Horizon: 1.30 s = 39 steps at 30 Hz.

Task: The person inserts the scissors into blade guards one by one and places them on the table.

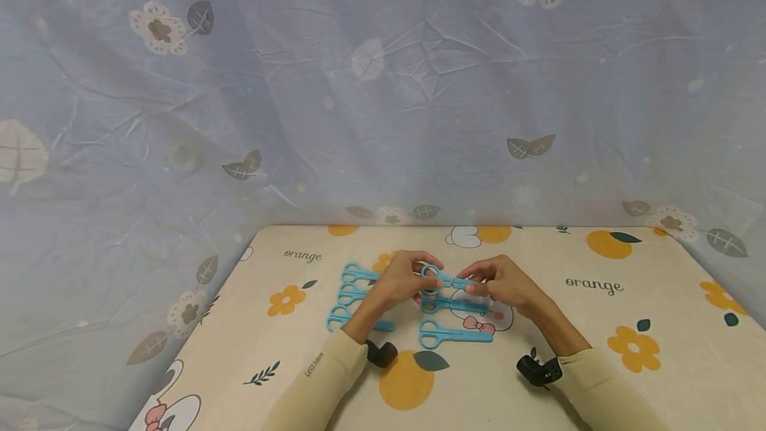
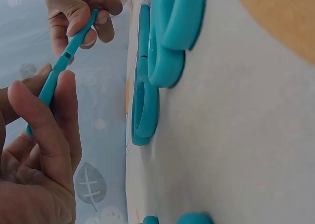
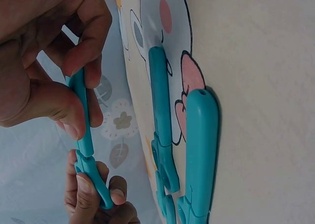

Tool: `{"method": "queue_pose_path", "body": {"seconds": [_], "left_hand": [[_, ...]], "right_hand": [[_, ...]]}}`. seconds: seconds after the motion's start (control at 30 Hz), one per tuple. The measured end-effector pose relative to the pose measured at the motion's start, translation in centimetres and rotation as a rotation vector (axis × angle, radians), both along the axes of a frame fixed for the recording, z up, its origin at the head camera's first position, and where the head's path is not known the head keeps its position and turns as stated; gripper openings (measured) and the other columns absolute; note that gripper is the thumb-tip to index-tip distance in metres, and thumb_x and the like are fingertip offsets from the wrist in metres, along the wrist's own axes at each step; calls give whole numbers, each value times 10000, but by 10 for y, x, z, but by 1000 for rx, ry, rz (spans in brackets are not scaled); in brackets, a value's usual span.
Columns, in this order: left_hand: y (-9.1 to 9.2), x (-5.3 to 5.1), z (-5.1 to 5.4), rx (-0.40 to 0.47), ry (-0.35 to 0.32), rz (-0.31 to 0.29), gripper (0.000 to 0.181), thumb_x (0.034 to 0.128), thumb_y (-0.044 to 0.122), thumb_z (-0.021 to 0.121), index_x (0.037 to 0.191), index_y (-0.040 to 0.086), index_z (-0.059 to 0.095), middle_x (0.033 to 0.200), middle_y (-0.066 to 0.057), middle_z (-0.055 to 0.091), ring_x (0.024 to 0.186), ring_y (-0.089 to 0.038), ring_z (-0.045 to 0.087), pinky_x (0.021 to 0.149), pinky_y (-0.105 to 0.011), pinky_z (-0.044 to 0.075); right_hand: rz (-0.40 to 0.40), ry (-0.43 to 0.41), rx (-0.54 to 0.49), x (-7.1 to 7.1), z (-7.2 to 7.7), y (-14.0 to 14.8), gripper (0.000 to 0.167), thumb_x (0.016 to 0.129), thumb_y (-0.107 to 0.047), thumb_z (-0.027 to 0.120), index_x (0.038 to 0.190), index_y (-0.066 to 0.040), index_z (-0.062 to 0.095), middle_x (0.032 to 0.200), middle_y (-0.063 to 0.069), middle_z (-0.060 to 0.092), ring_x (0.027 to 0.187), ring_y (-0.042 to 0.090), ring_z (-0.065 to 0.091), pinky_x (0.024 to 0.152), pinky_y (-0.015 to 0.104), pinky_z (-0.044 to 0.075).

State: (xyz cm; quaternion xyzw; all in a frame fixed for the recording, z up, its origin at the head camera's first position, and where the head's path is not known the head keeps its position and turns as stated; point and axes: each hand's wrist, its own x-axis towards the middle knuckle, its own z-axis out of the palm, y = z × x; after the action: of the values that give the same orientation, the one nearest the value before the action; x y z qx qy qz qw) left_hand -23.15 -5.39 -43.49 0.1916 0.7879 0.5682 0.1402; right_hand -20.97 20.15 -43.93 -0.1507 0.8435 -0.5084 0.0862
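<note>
A pair of light-blue scissors (image 2: pixel 74 44) is held level above the table between both hands. My left hand (image 1: pixel 403 278) pinches its ring handles, while my right hand (image 1: pixel 499 281) pinches the blue blade cover (image 3: pixel 86 144) between thumb and fingers. Cover and handles are in line, with a narrow seam visible between them. Just below the hands lie two more blue covered scissors, one (image 1: pixel 467 305) partly under the held pair and another (image 1: pixel 469 336) nearer me. My left hand and forearm partly hide several similar scissors (image 1: pixel 380 326) stacked in a column to the left.
A cream tablecloth (image 1: pixel 538 378) printed with oranges, flowers and a cartoon face covers the table. Behind it and at the sides hangs a pale blue-grey patterned curtain (image 1: pixel 383 125). Black wrist cameras (image 1: pixel 538 371) sit low on both forearms.
</note>
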Motion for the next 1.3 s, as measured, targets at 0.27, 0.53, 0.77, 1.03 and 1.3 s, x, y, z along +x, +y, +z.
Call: {"method": "queue_pose_path", "body": {"seconds": [0.27, 0.53, 0.77, 1.03, 1.3], "left_hand": [[1, -1, -1, 2, -20, 14, 321, 943, 66, 830, 1244, -4, 742, 812, -22, 744, 660, -242, 711, 479, -271, 546], [3, 1, -1, 16, -32, 33, 317, 937, 81, 840, 1226, -4, 744, 808, -39, 734, 640, -198, 677, 486, -270, 529], [4, 2, -1, 12, -5, 32, 266, 934, 65, 839, 1188, 34, 765, 790, -20, 729, 611, -170, 649, 484, -274, 522], [5, 3, -1, -23, 86, 24, 253, 917, 51, 851, 1159, 34, 779, 798, -67, 738, 594, -260, 654, 472, -297, 526], [7, 6, 2, -35, 141, 28, 202, 902, 48, 864, 1086, 89, 793, 776, -36, 722, 520, -224, 606, 447, -218, 495]], "right_hand": [[-35, 8, 45, 0, -1, -2, 227, 935, -83, 800, 1159, -52, 826, 872, 46, 680, 808, 196, 541, 626, 274, 400], [-41, 12, 13, 1, 0, -4, 245, 936, -73, 802, 1177, -30, 818, 891, 70, 672, 800, 187, 529, 609, 264, 402], [-45, 15, 15, 2, 2, -5, 245, 931, -70, 802, 1171, -31, 820, 901, 79, 683, 816, 203, 536, 621, 271, 409], [-49, 9, 12, 4, 1, -5, 235, 932, -69, 804, 1163, -31, 822, 908, 81, 692, 840, 215, 553, 648, 289, 421], [-47, 6, 8, 3, 3, -6, 228, 933, -61, 800, 1157, -24, 821, 908, 87, 696, 846, 216, 563, 668, 295, 441]]}}
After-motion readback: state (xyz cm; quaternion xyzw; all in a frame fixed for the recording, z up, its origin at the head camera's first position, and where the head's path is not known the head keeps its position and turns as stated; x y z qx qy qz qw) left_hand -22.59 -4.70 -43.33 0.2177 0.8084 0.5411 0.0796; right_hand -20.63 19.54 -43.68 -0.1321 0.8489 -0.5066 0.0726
